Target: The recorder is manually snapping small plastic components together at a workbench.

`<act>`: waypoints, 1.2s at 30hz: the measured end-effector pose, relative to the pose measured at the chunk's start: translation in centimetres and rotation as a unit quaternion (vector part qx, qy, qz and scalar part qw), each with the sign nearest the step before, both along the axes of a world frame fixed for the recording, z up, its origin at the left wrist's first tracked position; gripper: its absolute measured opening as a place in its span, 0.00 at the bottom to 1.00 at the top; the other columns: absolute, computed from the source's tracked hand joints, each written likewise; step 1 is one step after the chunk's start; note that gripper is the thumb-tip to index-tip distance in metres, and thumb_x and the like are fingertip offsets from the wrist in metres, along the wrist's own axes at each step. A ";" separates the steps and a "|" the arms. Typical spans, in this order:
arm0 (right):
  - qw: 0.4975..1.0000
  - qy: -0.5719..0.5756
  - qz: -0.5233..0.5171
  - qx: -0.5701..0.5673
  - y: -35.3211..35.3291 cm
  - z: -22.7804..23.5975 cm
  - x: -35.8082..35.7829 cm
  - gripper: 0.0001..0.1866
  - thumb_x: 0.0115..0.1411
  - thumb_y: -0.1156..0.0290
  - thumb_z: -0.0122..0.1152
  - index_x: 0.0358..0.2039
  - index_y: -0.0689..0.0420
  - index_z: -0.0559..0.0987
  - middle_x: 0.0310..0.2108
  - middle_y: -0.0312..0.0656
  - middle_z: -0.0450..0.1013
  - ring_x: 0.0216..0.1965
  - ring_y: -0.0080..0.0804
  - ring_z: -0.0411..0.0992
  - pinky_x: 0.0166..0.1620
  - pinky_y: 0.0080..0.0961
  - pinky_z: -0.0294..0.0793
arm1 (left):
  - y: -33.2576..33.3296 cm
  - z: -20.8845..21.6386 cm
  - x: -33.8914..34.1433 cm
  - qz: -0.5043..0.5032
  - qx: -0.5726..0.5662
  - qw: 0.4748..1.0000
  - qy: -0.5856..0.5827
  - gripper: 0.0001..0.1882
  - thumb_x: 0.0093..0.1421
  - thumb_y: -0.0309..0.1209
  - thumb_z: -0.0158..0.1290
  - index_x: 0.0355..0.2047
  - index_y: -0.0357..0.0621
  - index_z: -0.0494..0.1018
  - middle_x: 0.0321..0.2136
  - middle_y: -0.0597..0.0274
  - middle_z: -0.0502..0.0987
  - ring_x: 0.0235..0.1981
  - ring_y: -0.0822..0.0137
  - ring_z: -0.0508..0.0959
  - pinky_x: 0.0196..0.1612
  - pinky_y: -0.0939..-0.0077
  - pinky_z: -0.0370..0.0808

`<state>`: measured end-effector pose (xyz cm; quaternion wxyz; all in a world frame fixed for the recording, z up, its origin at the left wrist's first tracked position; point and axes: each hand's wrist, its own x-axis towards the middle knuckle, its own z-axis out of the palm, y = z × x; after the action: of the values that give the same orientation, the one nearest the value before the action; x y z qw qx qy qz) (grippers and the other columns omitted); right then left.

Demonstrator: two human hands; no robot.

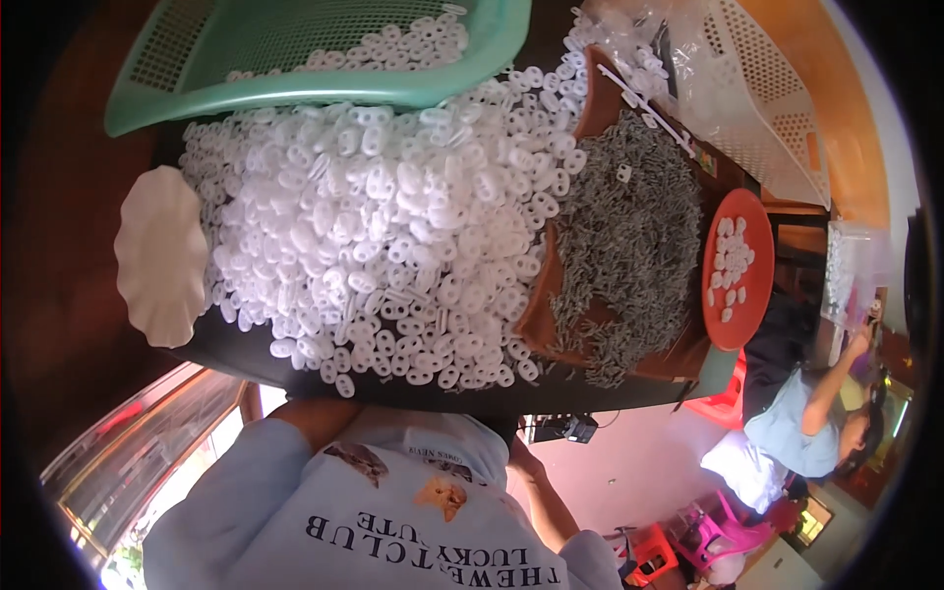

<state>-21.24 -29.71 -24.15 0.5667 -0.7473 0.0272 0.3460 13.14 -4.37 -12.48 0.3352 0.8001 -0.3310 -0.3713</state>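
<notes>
Neither of my hands shows. My left forearm and my right forearm run up to the table's near edge, and the hands are hidden beyond it. Nearest to them is a wide heap of small white oval plastic pieces with two holes each. To its right, a pile of small dark grey metal pieces, perhaps screws, lies on a brown sheet. A red oval plate at the right holds several white pieces. One white piece rests on the grey pile.
A green basket with more white pieces stands at the back left. Left of the heap is a white scalloped dish. A white perforated basket and clear plastic bag sit back right. Another person sits at far right.
</notes>
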 end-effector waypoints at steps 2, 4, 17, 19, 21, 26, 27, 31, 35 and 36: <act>0.997 0.039 -0.065 0.023 0.4 0.7 1.0 0.31 0.53 0.64 0.67 0.57 0.58 0.70 0.57 0.45 0.69 0.57 0.37 0.66 0.60 0.33 0.63 | 0.9 0.4 0.1 0.015 0.012 1.000 0.001 0.23 0.57 0.35 0.49 0.54 0.46 0.72 0.55 0.44 0.70 0.55 0.51 0.72 0.58 0.59 0.66; 0.987 0.085 -0.130 0.045 1.1 2.7 1.9 0.30 0.55 0.62 0.64 0.57 0.58 0.70 0.57 0.46 0.68 0.58 0.38 0.66 0.61 0.34 0.62 | 1.9 0.8 -0.1 0.027 0.025 0.999 0.007 0.23 0.57 0.34 0.50 0.54 0.46 0.72 0.54 0.44 0.71 0.55 0.51 0.72 0.58 0.59 0.66; 0.988 0.101 0.115 -0.037 -2.4 5.5 7.6 0.29 0.58 0.59 0.59 0.58 0.58 0.69 0.58 0.43 0.68 0.59 0.35 0.65 0.61 0.31 0.62 | 4.1 9.3 5.4 0.123 0.086 0.986 0.068 0.23 0.56 0.32 0.50 0.53 0.44 0.72 0.53 0.42 0.71 0.55 0.49 0.72 0.58 0.59 0.67; 0.984 0.114 0.132 -0.032 -1.7 4.4 11.2 0.29 0.58 0.58 0.58 0.58 0.58 0.69 0.57 0.43 0.68 0.58 0.35 0.65 0.61 0.31 0.62 | 4.2 9.9 6.1 0.138 0.088 0.984 0.074 0.23 0.56 0.32 0.50 0.53 0.44 0.72 0.53 0.42 0.71 0.54 0.49 0.72 0.58 0.59 0.67; 0.981 0.127 0.143 -0.030 -1.1 3.3 14.4 0.29 0.58 0.57 0.58 0.57 0.57 0.69 0.57 0.43 0.69 0.58 0.35 0.66 0.60 0.31 0.63 | 4.4 9.3 6.3 0.147 0.087 0.982 0.078 0.23 0.56 0.32 0.50 0.53 0.44 0.72 0.53 0.42 0.71 0.54 0.48 0.72 0.58 0.59 0.67; 0.970 0.168 0.174 -0.038 -1.2 3.0 16.3 0.29 0.59 0.55 0.57 0.57 0.57 0.69 0.56 0.42 0.70 0.57 0.34 0.67 0.59 0.31 0.64 | 4.7 6.6 3.2 0.174 0.074 0.977 0.098 0.23 0.56 0.31 0.50 0.53 0.43 0.72 0.53 0.41 0.71 0.54 0.48 0.72 0.58 0.58 0.67; 0.968 0.171 0.178 -0.041 -1.1 2.8 16.9 0.29 0.59 0.55 0.57 0.57 0.57 0.70 0.56 0.42 0.70 0.56 0.34 0.67 0.59 0.31 0.64 | 4.9 6.2 2.8 0.178 0.071 0.977 0.097 0.23 0.56 0.31 0.50 0.53 0.43 0.72 0.53 0.41 0.71 0.54 0.48 0.72 0.58 0.58 0.67; 0.960 0.195 0.194 -0.051 -2.5 2.9 16.5 0.29 0.59 0.54 0.56 0.56 0.57 0.70 0.55 0.42 0.71 0.56 0.33 0.68 0.58 0.30 0.65 | 5.7 6.3 -0.4 0.192 0.056 0.974 0.102 0.22 0.56 0.30 0.50 0.53 0.42 0.72 0.52 0.40 0.72 0.54 0.47 0.73 0.58 0.58 0.67; 0.948 0.235 0.207 -0.062 -7.3 3.5 7.8 0.29 0.59 0.52 0.55 0.56 0.57 0.70 0.54 0.41 0.71 0.55 0.33 0.68 0.58 0.30 0.66 | 5.7 6.4 -4.9 0.203 0.041 0.970 0.124 0.22 0.55 0.30 0.50 0.52 0.42 0.72 0.52 0.40 0.72 0.53 0.47 0.73 0.58 0.58 0.67; 0.945 0.243 0.207 -0.063 -6.9 3.6 7.9 0.29 0.59 0.52 0.55 0.56 0.57 0.70 0.54 0.41 0.72 0.55 0.32 0.68 0.57 0.30 0.66 | 5.6 7.0 -5.6 0.203 0.038 0.970 0.128 0.22 0.55 0.30 0.50 0.52 0.42 0.72 0.52 0.40 0.72 0.53 0.47 0.73 0.58 0.58 0.67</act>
<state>-13.35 -36.59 -20.56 0.4102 -0.6637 0.0305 0.6248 7.52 1.22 -5.50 0.4124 0.8085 -0.1016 -0.4073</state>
